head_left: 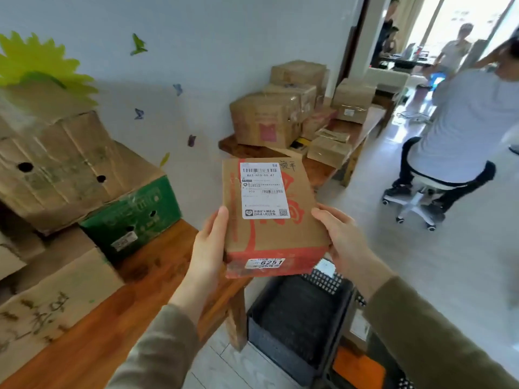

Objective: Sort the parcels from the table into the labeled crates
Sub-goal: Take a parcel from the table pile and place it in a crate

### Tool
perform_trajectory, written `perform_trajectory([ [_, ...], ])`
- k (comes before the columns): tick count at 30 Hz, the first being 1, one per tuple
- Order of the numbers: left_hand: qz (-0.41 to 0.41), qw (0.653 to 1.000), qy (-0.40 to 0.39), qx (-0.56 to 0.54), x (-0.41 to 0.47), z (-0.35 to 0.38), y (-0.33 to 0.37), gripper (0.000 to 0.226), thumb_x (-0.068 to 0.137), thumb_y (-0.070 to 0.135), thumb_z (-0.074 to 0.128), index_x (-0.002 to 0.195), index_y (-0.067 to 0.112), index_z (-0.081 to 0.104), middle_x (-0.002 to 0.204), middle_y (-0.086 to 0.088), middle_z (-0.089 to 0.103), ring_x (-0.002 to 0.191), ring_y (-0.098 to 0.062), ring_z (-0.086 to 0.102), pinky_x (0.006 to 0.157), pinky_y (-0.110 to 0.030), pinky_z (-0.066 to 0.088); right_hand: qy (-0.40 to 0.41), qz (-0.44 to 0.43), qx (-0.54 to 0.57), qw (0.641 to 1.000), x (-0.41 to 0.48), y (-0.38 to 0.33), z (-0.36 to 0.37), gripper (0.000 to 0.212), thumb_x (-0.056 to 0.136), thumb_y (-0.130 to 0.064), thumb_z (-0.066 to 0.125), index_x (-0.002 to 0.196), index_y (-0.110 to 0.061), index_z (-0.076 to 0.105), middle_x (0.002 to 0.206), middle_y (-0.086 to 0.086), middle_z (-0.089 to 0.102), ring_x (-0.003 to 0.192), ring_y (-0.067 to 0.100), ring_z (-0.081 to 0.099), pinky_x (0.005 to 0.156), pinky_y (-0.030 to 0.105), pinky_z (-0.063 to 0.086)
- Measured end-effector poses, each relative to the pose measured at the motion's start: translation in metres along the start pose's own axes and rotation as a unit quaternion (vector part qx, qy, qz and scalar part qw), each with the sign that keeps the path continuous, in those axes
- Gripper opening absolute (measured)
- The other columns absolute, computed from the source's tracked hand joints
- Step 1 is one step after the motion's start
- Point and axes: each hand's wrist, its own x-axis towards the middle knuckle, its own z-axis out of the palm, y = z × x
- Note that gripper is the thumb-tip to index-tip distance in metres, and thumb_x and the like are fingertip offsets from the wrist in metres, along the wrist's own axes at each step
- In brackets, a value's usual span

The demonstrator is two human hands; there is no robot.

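We are looking through one wide-angle head camera, facing forward and down, sitting close above our left hand [209, 248] and right hand [341, 242]; the parcel [269, 234] between them is filling the centre.

Label [265, 190] fine print too small to read. Black crate [280, 341]: tag [325, 267] blurred, far rim hidden behind parcel [278, 237]. Left boxes [50, 299] cut off.

We hold one cardboard parcel [269, 220], label up: left grip [209, 248] on its left edge, right grip [341, 240] on its right. Below it, a black crate [278, 352] beside our wooden worktop [106, 327], stacked with boxes [70, 169].
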Motion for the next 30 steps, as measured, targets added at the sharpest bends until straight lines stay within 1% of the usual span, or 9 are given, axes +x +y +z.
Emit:
perform_trajectory([
  [3,-0.029,0.998,-0.045,0.011,0.007,0.048,-0.021,0.048,0.093,0.050,0.045,0.128,0.018,0.052,0.110,-0.008,0.069,0.095,-0.025,0.069,0.086,-0.041,0.055,0.051,0.006,0.011,0.999,0.001,0.000,-0.052,0.015,0.093,-0.014,0.056,0.106,-0.015,0.062,0.087,0.000,0.068,0.072,0.011,0.064,0.051,0.021,0.051],
  [5,-0.039,0.996,-0.074,0.033,0.012,0.085,-0.035,0.050,0.092,0.052,0.046,0.130,0.019,0.051,0.112,-0.006,0.068,0.097,-0.023,0.068,0.088,-0.040,0.054,0.084,0.009,0.020,0.996,0.005,0.001,-0.090,0.017,0.093,-0.014,0.055,0.109,-0.014,0.062,0.089,0.003,0.068,0.071,0.012,0.064,0.049,0.020,0.050],
  [12,-0.084,0.984,-0.142,0.072,0.030,0.216,-0.086,0.034,0.094,0.046,0.047,0.118,0.023,0.054,0.113,-0.003,0.067,0.101,-0.020,0.065,0.091,-0.042,0.052,0.178,0.026,0.051,0.982,0.035,0.005,-0.217,0.015,0.093,-0.015,0.056,0.106,-0.019,0.062,0.090,0.002,0.068,0.076,0.014,0.065,0.058,0.027,0.050],
  [15,-0.109,0.976,-0.168,0.088,0.035,0.263,-0.112,0.042,0.095,0.046,0.046,0.129,0.023,0.050,0.119,-0.003,0.063,0.106,-0.021,0.062,0.093,-0.044,0.051,0.213,0.031,0.057,0.975,0.051,0.012,-0.265,0.014,0.093,-0.013,0.054,0.101,-0.019,0.064,0.089,0.005,0.069,0.079,0.018,0.065,0.067,0.031,0.053],
  [19,-0.137,0.960,-0.220,0.107,0.039,0.310,-0.138,0.037,0.095,0.045,0.043,0.128,0.030,0.050,0.111,0.006,0.067,0.098,-0.013,0.065,0.072,-0.029,0.054,0.236,0.044,0.061,0.969,0.068,0.027,-0.311,0.015,0.095,-0.014,0.050,0.091,-0.023,0.061,0.084,0.002,0.067,0.070,0.013,0.064,0.055,0.024,0.051],
  [21,-0.153,0.949,-0.242,0.131,0.041,0.328,-0.148,0.032,0.092,0.046,0.049,0.122,0.037,0.047,0.105,0.012,0.065,0.092,-0.008,0.064,0.064,-0.023,0.051,0.248,0.050,0.067,0.965,0.075,0.035,-0.330,0.014,0.097,-0.016,0.048,0.096,-0.024,0.061,0.089,0.002,0.067,0.073,0.012,0.064,0.054,0.023,0.049],
  [23,-0.180,0.933,-0.271,0.153,0.046,0.343,-0.158,0.040,0.087,0.047,0.056,0.124,0.042,0.043,0.107,0.012,0.064,0.093,-0.010,0.064,0.067,-0.028,0.053,0.255,0.059,0.075,0.962,0.083,0.045,-0.347,0.017,0.097,-0.018,0.048,0.110,-0.020,0.060,0.099,0.004,0.067,0.080,0.014,0.064,0.061,0.026,0.049],
  [26,-0.235,0.908,-0.301,0.173,0.056,0.366,-0.178,0.055,0.083,0.046,0.063,0.133,0.043,0.039,0.115,0.006,0.065,0.100,-0.021,0.065,0.086,-0.051,0.052,0.270,0.073,0.081,0.957,0.093,0.058,-0.371,0.031,0.094,-0.020,0.055,0.125,-0.017,0.056,0.109,0.006,0.067,0.089,0.017,0.066,0.067,0.028,0.051],
  [30,-0.272,0.894,-0.314,0.168,0.070,0.388,-0.208,0.051,0.087,0.036,0.064,0.132,0.038,0.042,0.113,0.005,0.064,0.101,-0.022,0.064,0.088,-0.054,0.051,0.285,0.097,0.076,0.951,0.104,0.077,-0.392,0.042,0.087,-0.018,0.065,0.126,-0.009,0.055,0.111,0.009,0.068,0.091,0.023,0.067,0.068,0.030,0.052],
])
